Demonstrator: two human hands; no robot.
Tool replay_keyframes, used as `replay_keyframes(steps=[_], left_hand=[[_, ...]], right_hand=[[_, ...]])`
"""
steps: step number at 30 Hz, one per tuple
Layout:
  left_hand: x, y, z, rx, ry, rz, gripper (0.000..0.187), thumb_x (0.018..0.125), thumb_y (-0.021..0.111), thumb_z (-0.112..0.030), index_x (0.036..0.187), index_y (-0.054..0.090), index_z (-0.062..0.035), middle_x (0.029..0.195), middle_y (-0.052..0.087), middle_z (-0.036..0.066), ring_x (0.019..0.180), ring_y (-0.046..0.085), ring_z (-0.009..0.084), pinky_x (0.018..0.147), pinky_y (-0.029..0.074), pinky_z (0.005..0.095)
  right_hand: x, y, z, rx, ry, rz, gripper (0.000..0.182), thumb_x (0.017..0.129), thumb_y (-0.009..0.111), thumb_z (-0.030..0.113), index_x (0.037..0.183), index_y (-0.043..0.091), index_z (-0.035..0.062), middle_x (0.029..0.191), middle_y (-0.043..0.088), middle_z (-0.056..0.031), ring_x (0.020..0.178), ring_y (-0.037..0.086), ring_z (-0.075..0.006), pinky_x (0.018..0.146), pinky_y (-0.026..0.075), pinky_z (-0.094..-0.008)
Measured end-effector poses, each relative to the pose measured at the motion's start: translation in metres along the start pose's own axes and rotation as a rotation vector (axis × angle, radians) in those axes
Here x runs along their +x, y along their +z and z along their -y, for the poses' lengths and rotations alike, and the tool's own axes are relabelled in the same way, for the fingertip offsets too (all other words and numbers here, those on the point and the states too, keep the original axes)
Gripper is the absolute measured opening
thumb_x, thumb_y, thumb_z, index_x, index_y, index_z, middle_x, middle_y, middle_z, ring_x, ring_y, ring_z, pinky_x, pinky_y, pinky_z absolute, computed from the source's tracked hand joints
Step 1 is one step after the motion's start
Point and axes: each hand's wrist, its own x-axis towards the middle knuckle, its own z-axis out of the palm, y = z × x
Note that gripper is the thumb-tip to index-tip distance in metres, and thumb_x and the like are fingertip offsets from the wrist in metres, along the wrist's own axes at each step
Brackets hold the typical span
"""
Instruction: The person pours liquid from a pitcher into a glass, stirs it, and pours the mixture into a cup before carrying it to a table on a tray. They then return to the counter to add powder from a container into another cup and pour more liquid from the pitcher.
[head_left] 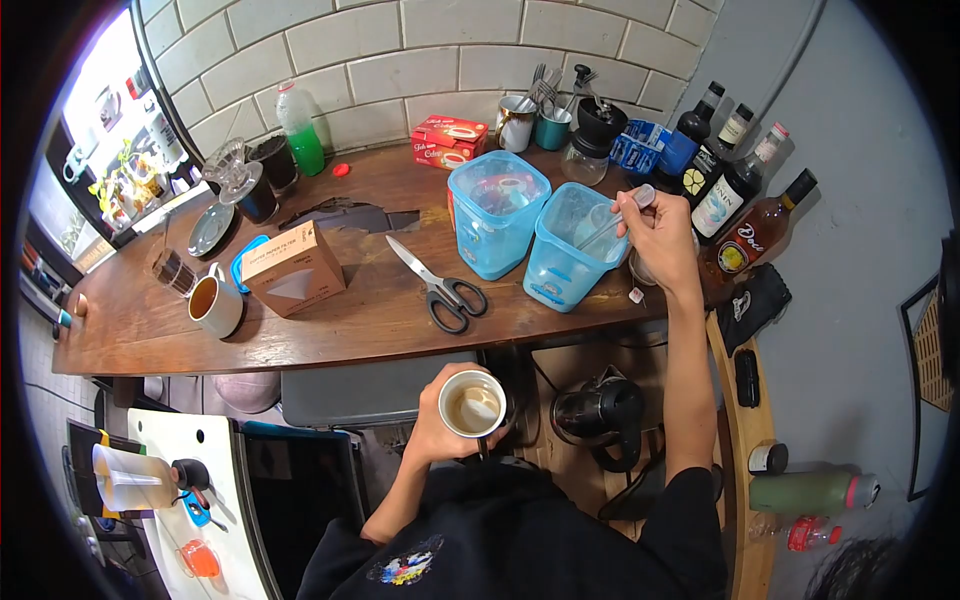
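Observation:
My left hand (430,428) is wrapped round a white mug (446,402), held close to my body below the table's front edge. Inside it are a milky brown drink and a pale patch. My right hand (657,238) pinches the handle of a clear plastic spoon (600,234), its other end reaching into an open light-blue container (562,275). What lies at the bottom of that container I cannot make out. Just left of it stands a second open light-blue container (492,235). Black-handled scissors (440,290) lie open nearby on the wooden table (400,335).
A brown paper-filter box (292,270) and a cup of brown liquid (215,303) stand on the left. Bottles (757,228) crowd the right end beside a grinder (588,145). Red boxes (448,142) are at the back. A dark kettle (597,408) sits below the table.

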Motion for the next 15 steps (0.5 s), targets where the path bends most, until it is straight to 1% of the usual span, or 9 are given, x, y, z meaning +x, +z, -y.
replay_keyframes(steps=[2,4,7,15], left_hand=[[-0.0001,-0.0001,-0.0007,0.003,-0.008,0.005,0.06,0.052,0.086,-0.014,0.104,0.06,-0.0001,0.099,0.063,0.009,0.089,0.061,0.0166,0.08,0.049,0.0302],[-0.0007,-0.0002,0.0018,0.013,-0.004,0.004,0.06,0.052,0.086,-0.014,0.105,0.059,-0.0001,0.099,0.063,0.009,0.089,0.061,0.0165,0.08,0.049,0.0302],[-0.0007,0.0,0.0024,0.019,-0.001,0.003,0.061,0.052,0.086,-0.014,0.105,0.059,-0.0001,0.099,0.063,0.009,0.088,0.061,0.0164,0.08,0.049,0.0301],[-0.0002,-0.0019,0.0024,-0.003,-0.01,0.011,0.061,0.053,0.086,-0.013,0.106,0.058,0.0004,0.099,0.064,0.009,0.088,0.061,0.016,0.08,0.05,0.0299]], right_hand=[[0.0,-0.0002,0.0001,0.006,0.014,-0.002,0.019,0.096,0.06,0.013,0.085,0.066,-0.0016,0.062,0.058,-0.0004,0.05,0.042,-0.0007,0.045,0.029,-0.0189],[-0.0003,-0.0011,0.0021,0.05,0.041,-0.016,0.02,0.095,0.061,0.013,0.081,0.067,-0.0007,0.061,0.06,-0.0005,0.054,0.05,-0.0021,0.049,0.036,-0.0205],[0.0004,-0.0031,-0.0001,0.079,0.08,-0.017,0.021,0.095,0.061,0.014,0.081,0.066,-0.0006,0.061,0.06,-0.0007,0.052,0.048,-0.0022,0.047,0.035,-0.0203],[-0.001,-0.008,0.0037,0.123,0.063,-0.074,0.021,0.096,0.059,0.012,0.081,0.065,-0.0023,0.06,0.059,-0.002,0.047,0.047,-0.0031,0.043,0.034,-0.0199]])
